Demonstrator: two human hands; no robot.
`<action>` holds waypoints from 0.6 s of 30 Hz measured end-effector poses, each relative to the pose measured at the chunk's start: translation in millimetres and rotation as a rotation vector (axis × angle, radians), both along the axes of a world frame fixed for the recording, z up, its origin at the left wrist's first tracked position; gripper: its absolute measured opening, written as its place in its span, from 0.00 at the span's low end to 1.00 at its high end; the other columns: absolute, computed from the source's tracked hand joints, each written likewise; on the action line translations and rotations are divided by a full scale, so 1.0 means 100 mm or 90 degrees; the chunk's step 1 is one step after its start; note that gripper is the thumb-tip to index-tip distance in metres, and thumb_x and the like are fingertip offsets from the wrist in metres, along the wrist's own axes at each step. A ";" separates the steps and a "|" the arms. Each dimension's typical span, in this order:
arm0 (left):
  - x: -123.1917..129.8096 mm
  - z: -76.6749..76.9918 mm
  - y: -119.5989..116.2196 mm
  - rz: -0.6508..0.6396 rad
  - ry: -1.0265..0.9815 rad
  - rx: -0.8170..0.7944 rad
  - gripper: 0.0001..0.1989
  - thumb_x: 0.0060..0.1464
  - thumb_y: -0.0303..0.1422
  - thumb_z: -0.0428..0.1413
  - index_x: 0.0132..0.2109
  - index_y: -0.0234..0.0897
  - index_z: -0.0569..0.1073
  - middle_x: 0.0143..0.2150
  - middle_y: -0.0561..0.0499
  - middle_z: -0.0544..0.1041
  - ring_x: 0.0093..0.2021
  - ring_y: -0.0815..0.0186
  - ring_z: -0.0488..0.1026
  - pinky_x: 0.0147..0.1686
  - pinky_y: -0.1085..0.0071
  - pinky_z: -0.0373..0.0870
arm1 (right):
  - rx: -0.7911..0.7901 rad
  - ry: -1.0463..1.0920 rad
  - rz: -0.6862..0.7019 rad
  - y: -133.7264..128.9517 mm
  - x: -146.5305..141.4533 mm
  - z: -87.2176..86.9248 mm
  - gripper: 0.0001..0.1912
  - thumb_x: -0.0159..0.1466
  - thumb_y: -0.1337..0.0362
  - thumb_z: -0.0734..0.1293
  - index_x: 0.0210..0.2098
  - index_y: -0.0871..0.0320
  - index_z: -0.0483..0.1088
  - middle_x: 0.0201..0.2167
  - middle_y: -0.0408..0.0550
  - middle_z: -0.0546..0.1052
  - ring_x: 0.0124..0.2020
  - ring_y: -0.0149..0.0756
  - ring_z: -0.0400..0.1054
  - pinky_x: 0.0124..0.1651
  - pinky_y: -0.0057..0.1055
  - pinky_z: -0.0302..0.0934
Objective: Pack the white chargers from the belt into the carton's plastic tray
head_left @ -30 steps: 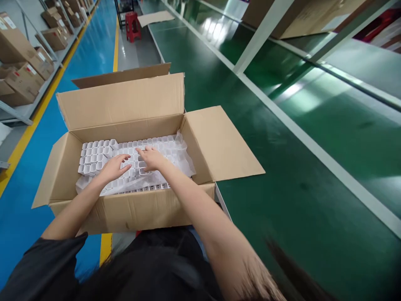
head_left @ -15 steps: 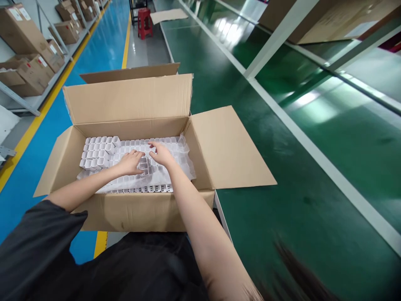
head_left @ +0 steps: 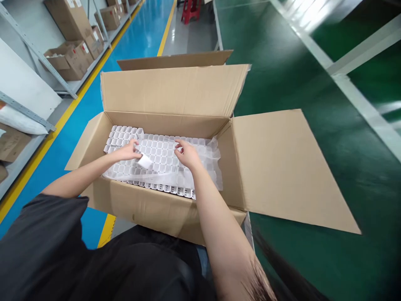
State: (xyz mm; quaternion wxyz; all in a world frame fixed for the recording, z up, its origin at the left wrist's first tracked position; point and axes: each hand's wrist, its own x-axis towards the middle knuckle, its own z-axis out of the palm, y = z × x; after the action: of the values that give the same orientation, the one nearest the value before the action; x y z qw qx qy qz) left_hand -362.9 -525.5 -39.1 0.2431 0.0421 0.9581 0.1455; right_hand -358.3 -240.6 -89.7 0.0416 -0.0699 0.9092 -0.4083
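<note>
In the carton (head_left: 169,213) my left hand (head_left: 127,151) is over the left part of the load, beside a raised block of small white square cups (head_left: 123,133). A tilted white square cup (head_left: 145,161) sits at its thumb and seems held there; the fingers' undersides are hidden. My right hand (head_left: 187,154) hovers over the middle right, fingers curled and apart, nothing visible between them. A thin translucent sheet (head_left: 175,177) covers a lower layer of the same cups, whose front row (head_left: 167,188) shows along the near wall.
Carton flaps stand open at the back (head_left: 175,90) and right (head_left: 291,167). A green tabletop (head_left: 266,83) runs along the right. Shelving with brown boxes (head_left: 70,58) lines the left, past a blue walkway (head_left: 131,33). A red stool (head_left: 190,10) stands far ahead.
My left hand has moved left within the carton, and the white cup has moved with it and tipped. My right hand stays over the sheet. The view has turned left and closer.
</note>
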 end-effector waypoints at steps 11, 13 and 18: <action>0.17 -0.05 -0.84 0.177 0.039 -0.281 0.37 0.48 0.48 0.59 0.59 0.32 0.57 0.56 0.32 0.71 0.59 0.39 0.68 0.53 0.54 0.67 | 0.009 -0.023 0.033 -0.08 0.03 0.06 0.27 0.63 0.69 0.61 0.62 0.61 0.65 0.48 0.50 0.77 0.34 0.34 0.70 0.48 0.35 0.65; 0.07 -0.07 -0.79 0.177 0.022 -0.306 0.38 0.49 0.49 0.57 0.60 0.30 0.57 0.56 0.30 0.70 0.58 0.39 0.68 0.53 0.54 0.67 | 0.014 -0.024 0.036 -0.08 0.05 0.07 0.27 0.63 0.70 0.61 0.62 0.61 0.65 0.47 0.50 0.77 0.35 0.34 0.70 0.48 0.34 0.65; -0.08 -0.17 -0.70 0.198 -0.006 -0.354 0.44 0.52 0.50 0.56 0.66 0.24 0.53 0.61 0.23 0.65 0.62 0.40 0.66 0.55 0.55 0.66 | 0.024 -0.027 0.049 -0.05 0.09 0.07 0.27 0.64 0.70 0.61 0.63 0.60 0.64 0.48 0.50 0.77 0.37 0.36 0.71 0.49 0.36 0.66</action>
State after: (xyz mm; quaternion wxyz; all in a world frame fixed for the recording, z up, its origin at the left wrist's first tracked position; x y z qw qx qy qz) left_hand -370.6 -595.4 -56.1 0.2243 -0.1737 0.9550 -0.0864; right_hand -349.5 -245.2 -82.7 0.0782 -0.0953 0.9123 -0.3906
